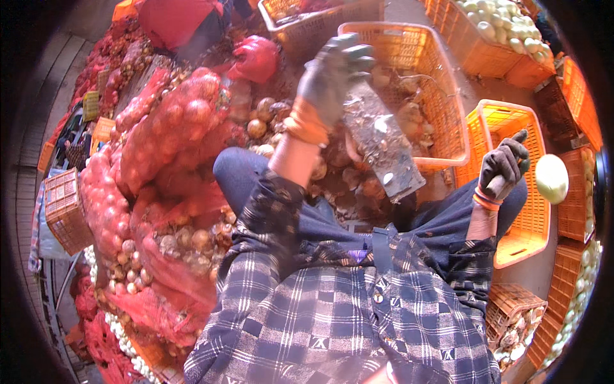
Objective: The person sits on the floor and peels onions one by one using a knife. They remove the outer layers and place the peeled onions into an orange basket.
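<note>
My left hand, in a dark glove with an orange cuff, is blurred above a dirty board littered with skin scraps. Its fingers are apart and nothing shows in them. My right hand, also gloved, has curled fingers over my right knee. A pale stubby piece shows at its palm; whether it is a handle or part of the glove I cannot tell. Right of that hand, apart from it, a peeled onion appears in mid-air beside an orange plastic crate. Unpeeled onions lie left of the board.
A large orange crate holding onion skins stands behind the board. Red mesh sacks of onions crowd the left. Peeled onions fill a crate at the far right. Another person's red-gloved hand is ahead.
</note>
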`<act>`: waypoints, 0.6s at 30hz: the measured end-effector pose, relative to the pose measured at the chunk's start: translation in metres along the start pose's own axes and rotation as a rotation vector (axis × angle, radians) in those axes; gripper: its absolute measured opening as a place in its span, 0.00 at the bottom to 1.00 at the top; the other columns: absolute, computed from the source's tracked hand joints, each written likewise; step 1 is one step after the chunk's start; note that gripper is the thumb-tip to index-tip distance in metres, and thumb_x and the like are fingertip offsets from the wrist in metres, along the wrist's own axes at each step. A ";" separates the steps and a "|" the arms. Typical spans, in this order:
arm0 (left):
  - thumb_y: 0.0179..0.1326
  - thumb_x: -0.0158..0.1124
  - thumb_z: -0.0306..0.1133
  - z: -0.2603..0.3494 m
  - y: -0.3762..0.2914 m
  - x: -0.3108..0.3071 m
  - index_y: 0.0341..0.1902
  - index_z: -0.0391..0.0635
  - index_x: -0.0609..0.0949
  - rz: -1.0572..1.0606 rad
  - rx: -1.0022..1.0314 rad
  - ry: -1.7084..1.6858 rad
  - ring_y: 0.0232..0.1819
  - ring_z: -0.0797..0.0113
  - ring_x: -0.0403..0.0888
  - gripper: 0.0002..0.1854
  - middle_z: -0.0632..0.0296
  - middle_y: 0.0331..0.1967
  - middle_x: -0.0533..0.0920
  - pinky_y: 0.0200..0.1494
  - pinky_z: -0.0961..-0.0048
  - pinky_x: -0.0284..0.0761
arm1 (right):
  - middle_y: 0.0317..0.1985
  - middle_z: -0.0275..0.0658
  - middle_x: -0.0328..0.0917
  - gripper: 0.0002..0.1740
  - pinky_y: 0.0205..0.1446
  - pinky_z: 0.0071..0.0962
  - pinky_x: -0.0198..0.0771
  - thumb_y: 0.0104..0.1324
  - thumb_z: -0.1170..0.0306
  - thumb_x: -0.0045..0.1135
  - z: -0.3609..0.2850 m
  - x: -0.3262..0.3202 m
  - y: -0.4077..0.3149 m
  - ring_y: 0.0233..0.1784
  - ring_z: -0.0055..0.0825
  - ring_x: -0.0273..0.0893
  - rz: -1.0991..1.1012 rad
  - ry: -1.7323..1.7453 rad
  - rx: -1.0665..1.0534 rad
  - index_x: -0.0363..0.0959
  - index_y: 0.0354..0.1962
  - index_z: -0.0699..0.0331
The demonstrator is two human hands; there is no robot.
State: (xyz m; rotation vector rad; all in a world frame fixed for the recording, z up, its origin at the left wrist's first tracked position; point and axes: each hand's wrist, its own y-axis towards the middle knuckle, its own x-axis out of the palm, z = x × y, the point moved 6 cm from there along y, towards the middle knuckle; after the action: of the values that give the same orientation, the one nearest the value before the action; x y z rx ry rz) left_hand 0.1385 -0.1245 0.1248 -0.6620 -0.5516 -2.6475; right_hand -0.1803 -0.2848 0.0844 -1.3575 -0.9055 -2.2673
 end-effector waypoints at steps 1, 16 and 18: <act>0.74 0.54 0.51 0.006 -0.004 -0.037 0.68 0.46 0.73 0.073 -0.026 -0.093 0.52 0.60 0.83 0.28 0.54 0.56 0.83 0.58 0.62 0.78 | 0.38 0.34 0.73 0.29 0.24 0.17 0.71 0.72 0.71 0.56 -0.002 -0.006 -0.001 0.20 0.14 0.69 0.083 -0.059 -0.052 0.64 0.64 0.80; 0.59 0.68 0.43 -0.194 -0.199 -0.155 0.53 0.43 0.84 -0.330 -0.855 1.280 0.50 0.54 0.86 0.22 0.49 0.49 0.87 0.53 0.62 0.79 | 0.43 0.39 0.76 0.26 0.32 0.17 0.64 0.78 0.62 0.49 0.061 -0.082 -0.010 0.31 0.17 0.63 0.442 -0.537 0.341 0.67 0.67 0.68; 0.61 0.65 0.47 -0.228 -0.201 -0.112 0.54 0.44 0.84 -0.280 -0.938 1.194 0.54 0.49 0.84 0.23 0.47 0.51 0.86 0.55 0.58 0.78 | 0.43 0.37 0.76 0.26 0.32 0.16 0.65 0.78 0.61 0.50 0.052 -0.078 -0.018 0.31 0.17 0.64 0.488 -0.599 0.308 0.67 0.68 0.66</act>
State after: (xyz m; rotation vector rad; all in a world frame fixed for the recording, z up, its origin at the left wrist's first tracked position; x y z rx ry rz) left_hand 0.0621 -0.0267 -0.1746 0.8915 1.0063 -2.8061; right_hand -0.1192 -0.2387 0.0278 -1.8866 -0.9131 -1.3182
